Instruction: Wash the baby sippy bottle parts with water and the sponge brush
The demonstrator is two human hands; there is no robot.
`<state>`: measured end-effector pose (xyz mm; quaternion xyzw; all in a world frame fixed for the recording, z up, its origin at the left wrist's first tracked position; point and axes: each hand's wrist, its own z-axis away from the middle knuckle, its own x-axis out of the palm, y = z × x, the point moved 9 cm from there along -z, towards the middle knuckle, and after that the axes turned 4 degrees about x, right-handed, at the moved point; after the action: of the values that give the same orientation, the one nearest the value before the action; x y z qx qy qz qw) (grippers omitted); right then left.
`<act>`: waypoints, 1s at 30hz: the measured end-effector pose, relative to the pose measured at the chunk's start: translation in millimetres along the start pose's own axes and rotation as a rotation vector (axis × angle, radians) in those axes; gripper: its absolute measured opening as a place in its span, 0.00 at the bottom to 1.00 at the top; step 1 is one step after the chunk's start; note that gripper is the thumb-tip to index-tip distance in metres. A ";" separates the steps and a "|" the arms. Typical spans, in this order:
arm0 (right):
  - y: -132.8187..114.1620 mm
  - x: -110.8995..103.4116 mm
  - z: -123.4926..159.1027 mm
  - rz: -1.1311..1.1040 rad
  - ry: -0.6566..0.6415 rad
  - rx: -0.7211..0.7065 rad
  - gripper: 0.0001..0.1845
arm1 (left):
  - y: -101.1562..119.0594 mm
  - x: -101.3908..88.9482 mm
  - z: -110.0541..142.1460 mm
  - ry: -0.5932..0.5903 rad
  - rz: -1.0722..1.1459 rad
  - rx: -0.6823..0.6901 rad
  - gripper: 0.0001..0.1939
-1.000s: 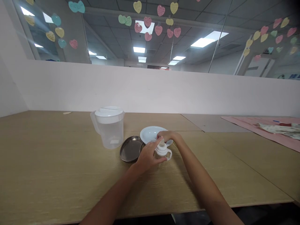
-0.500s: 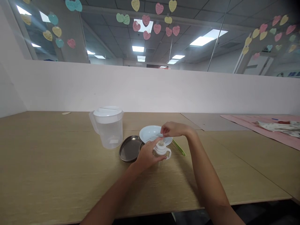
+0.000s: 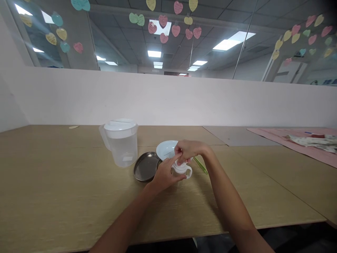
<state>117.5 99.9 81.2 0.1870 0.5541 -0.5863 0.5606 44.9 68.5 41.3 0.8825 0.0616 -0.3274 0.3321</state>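
A small white-topped bottle with a loop handle (image 3: 189, 172) stands upright near the middle of the table. My left hand (image 3: 163, 174) is wrapped around its left side, thumb toward the front and index finger at the top. Over the bottle's top, my right hand (image 3: 189, 150) is bent down with its fingers pinched together, close to the left index finger. Whatever those fingers hold is hidden. Behind both hands lies a white plate (image 3: 163, 147), partly covered by the right hand. A round dark metal pan (image 3: 145, 168) sits just left of my left hand.
A clear lidded pitcher (image 3: 122, 149) stands behind and left of the pan. A green stick-like utensil (image 3: 201, 166) lies right of the bottle. Farther right, a pink cloth (image 3: 273, 137) carries several items. A pale flat piece (image 3: 74, 127) rests near the wall.
My right hand has moved left and slightly down onto the top of the bottle, covering it and more of the plate. My left hand has stayed around the bottle.
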 end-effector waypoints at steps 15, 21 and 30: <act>-51.1 -14.7 29.2 -0.076 0.099 -0.443 0.08 | -18.7 -7.4 -4.4 -0.095 0.671 -0.176 0.56; -51.6 -18.6 30.6 0.010 0.197 -0.410 0.12 | -24.2 -1.9 -2.6 -0.083 0.585 -0.197 0.46; -41.3 -26.8 27.2 0.098 0.311 -0.290 0.10 | -18.7 -1.9 -1.4 -0.089 0.478 -0.159 0.46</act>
<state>100.9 78.6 130.5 0.2194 0.7028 -0.4366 0.5170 38.1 84.0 33.1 0.8277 -0.1380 -0.2721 0.4710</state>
